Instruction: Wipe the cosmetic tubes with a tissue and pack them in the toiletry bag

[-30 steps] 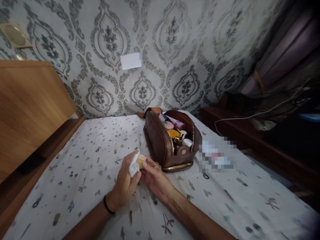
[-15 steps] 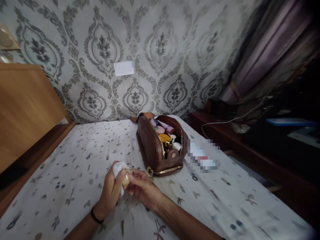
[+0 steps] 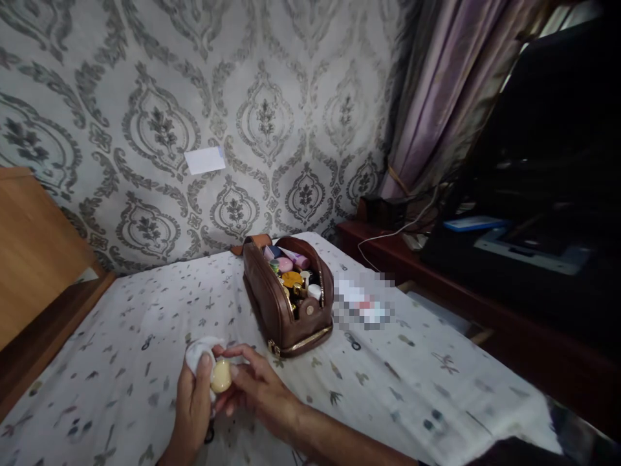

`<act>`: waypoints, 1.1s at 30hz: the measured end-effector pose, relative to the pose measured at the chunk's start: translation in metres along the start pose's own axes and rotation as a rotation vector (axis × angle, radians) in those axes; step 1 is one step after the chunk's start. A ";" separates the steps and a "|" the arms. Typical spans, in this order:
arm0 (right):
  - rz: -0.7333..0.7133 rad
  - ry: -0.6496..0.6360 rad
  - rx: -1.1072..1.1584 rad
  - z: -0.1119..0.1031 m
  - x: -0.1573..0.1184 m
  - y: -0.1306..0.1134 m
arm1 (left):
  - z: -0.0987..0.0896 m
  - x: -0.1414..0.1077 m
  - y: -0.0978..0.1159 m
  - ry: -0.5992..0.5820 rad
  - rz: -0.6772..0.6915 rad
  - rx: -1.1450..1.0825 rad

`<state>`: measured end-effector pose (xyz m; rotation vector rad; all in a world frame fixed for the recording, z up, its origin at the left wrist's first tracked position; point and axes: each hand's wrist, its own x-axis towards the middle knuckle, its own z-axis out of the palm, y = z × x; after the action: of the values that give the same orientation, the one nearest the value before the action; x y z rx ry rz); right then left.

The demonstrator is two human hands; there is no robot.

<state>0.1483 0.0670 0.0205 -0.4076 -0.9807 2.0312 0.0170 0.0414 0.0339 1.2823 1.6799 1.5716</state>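
Observation:
My left hand (image 3: 190,396) is closed on a bunched white cloth (image 3: 198,350), with its thumb over the front. A small, round, glossy cream-yellow container (image 3: 222,376) sits between my hands, against the cloth. The fingers and thumb of my right hand (image 3: 264,390) pinch it from the right side. What is printed on it, if anything, is too small to read. Just beyond my hands stands a brown leather toiletry bag (image 3: 264,301), unzipped at the top. Inside it are a pink tube (image 3: 295,259), a yellow-orange round item (image 3: 292,279), a white cap (image 3: 314,292) and several other cosmetics.
A patterned white sheet (image 3: 160,323) covers the surface under my hands. Right of the bag lies a pixelated item (image 3: 366,304). Wooden furniture (image 3: 43,252) borders the left side. At the right are a dark red ledge (image 3: 436,291), a white cable (image 3: 400,231) and a blue-edged object (image 3: 475,224).
My view has turned to the right, so the bag and wall appear farther left. The cream-yellow container now shows more of its round face, and my right fingers are spread wider around it.

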 end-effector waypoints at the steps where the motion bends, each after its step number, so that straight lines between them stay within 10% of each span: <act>1: 0.003 -0.004 -0.018 0.000 0.000 -0.001 | 0.000 0.000 -0.001 0.009 0.006 0.012; 13: 0.162 -0.002 -0.282 0.011 -0.006 -0.027 | -0.016 0.004 -0.040 -0.085 -0.010 0.118; 25: -0.047 0.092 -0.273 0.015 -0.012 -0.054 | -0.011 -0.011 -0.048 -0.086 0.105 0.077; 33: -0.246 0.253 -0.605 0.017 -0.019 -0.072 | -0.003 -0.019 -0.020 -0.262 -0.163 0.008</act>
<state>0.1886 0.0690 0.0856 -0.7975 -1.3969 1.3954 0.0169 0.0256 0.0115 1.2594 1.5822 1.2452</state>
